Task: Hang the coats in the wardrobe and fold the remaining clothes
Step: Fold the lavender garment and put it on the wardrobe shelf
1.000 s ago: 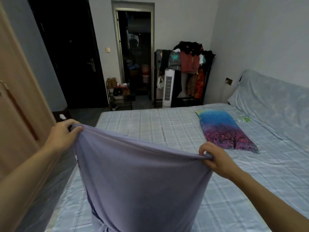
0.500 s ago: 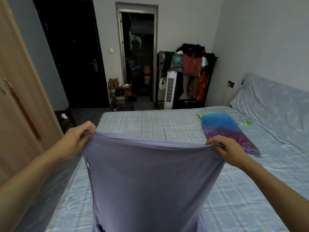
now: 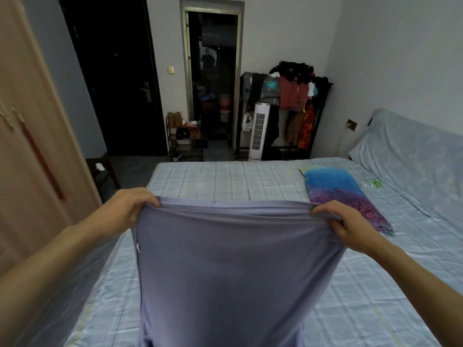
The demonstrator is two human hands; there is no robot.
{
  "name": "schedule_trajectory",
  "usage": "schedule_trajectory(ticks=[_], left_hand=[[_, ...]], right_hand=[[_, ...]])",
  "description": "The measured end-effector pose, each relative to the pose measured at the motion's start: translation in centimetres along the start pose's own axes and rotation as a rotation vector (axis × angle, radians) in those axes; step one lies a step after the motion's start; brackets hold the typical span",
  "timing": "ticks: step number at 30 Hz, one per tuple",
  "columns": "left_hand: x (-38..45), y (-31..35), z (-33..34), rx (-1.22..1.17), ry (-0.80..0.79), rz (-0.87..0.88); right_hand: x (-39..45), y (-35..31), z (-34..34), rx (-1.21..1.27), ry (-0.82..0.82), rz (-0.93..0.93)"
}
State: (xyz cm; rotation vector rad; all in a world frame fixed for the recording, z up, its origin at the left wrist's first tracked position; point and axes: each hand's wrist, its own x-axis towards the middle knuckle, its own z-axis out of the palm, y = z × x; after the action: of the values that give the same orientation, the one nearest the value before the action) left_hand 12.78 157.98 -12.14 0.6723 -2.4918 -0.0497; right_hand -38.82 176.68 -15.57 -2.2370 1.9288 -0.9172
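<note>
A lavender garment [image 3: 225, 271] hangs stretched between two hands above the bed [image 3: 375, 284], its top edge pulled into a nearly straight line with a few gathered folds. The left hand [image 3: 127, 209] grips the left corner of that edge, its fingers [image 3: 147, 197] curled over the cloth and clamped on it; the right hand [image 3: 348, 226] holds the right corner the same way, fingers [image 3: 323, 210] bent round the bunched fabric. The cloth drops from the hands and runs out of the bottom of the view, a small white tag showing on its left seam. The bed is covered in a pale blue checked sheet, and a blue and pink pillow [image 3: 343, 196] lies on it just beyond the right hand. To the left stands a wooden wardrobe [image 3: 30, 146]. Against the far wall are a clothes rack [image 3: 290, 101] heaped with garments, a white tower fan [image 3: 259, 131] in front of it, and a low shoe rack [image 3: 185, 141] beside an open doorway.
</note>
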Motion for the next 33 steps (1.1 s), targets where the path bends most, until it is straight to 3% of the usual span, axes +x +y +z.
schedule_trajectory(ticks=[7,13,19,26,29,33], left_hand=[[-0.1,-0.9,-0.3,0.050,-0.007,-0.078],[-0.7,-3.1,-0.7,-0.036,0.124,-0.238],[-2.0,-6.5,-1.7,-0.118,0.154,-0.442],[-1.6,-5.4,-2.3,-0.142,0.143,-0.460],[-1.0,-4.2,-2.1,-0.170,0.139,-0.438],[-0.2,-2.6,-2.0,-0.172,0.136,-0.421]], right_hand=[[0.0,-0.4,-0.6,-0.067,-0.098,-0.006],[-0.9,-0.8,-1.6,0.027,-0.165,0.049],[-1.6,-1.9,-2.2,0.010,-0.150,-0.092],[-1.0,-2.1,-2.1,0.075,-0.071,-0.108],[-1.1,-1.3,-1.9,0.094,-0.095,-0.045],[-1.2,-0.9,-1.5,0.130,-0.012,-0.005]])
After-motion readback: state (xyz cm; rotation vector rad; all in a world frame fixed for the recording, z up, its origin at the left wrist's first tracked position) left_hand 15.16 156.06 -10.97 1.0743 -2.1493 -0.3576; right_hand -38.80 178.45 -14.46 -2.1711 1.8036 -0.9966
